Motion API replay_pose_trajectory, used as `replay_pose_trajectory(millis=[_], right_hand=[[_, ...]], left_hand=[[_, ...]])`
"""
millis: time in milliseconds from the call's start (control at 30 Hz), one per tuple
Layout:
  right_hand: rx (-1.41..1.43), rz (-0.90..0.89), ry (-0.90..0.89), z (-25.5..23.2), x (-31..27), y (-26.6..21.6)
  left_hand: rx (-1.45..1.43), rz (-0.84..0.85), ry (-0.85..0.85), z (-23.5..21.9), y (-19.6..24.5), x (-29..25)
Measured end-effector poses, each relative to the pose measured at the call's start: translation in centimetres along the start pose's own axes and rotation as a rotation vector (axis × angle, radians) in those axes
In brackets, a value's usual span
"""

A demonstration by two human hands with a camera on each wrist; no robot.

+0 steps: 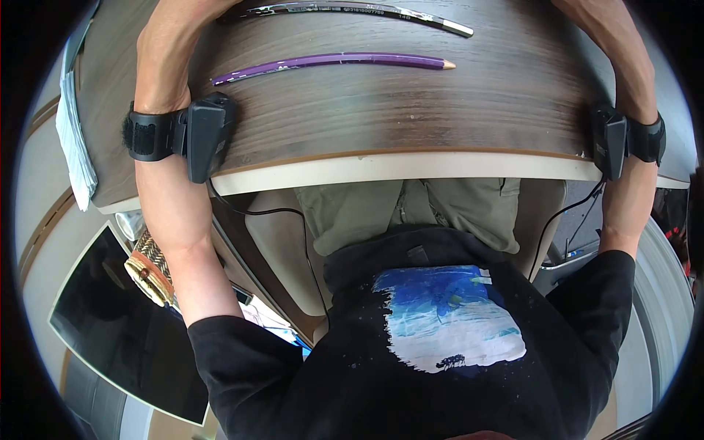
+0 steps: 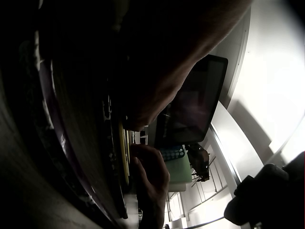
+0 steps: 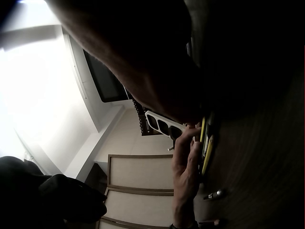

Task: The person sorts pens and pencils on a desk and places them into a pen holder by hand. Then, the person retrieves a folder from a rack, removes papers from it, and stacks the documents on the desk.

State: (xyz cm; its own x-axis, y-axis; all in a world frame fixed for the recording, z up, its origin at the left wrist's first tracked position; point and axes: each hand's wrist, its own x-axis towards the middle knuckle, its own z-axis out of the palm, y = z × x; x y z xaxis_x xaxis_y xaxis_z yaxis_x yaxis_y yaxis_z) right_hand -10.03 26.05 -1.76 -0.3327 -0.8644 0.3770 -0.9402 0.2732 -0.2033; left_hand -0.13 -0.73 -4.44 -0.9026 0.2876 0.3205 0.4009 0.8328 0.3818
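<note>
In the head view both hands are beyond the top edge; only the forearms show. A purple pencil (image 1: 337,61) lies across the wooden table (image 1: 411,117), and a black pencil (image 1: 367,10) lies farther back. The right wrist view shows the left hand (image 3: 185,167) with bent fingers at a yellow pencil (image 3: 208,155) among other thin sticks. In the left wrist view, the right hand (image 2: 151,179) has curved fingers beside yellow pencils (image 2: 125,152). Shadow and overlap hide whether either hand grips one. The purple pencil (image 2: 59,129) also appears there, nearer the camera.
A dark screen (image 2: 198,102) and a green object (image 2: 178,169) stand beyond the hands in the left wrist view. In the right wrist view are a white holder with dark openings (image 3: 163,127) and a small metallic object (image 3: 213,195). Folded paper (image 1: 73,139) hangs at the table's left.
</note>
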Motion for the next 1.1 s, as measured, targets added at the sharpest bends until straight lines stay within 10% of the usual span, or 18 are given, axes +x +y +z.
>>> replay_pose_trajectory(millis=[1100], right_hand=[[-0.039, -0.016, 0.004, 1.3, 0.0, 2.6]], left_hand=[[0.050, -0.019, -0.001, 0.4, -0.7, 0.1]])
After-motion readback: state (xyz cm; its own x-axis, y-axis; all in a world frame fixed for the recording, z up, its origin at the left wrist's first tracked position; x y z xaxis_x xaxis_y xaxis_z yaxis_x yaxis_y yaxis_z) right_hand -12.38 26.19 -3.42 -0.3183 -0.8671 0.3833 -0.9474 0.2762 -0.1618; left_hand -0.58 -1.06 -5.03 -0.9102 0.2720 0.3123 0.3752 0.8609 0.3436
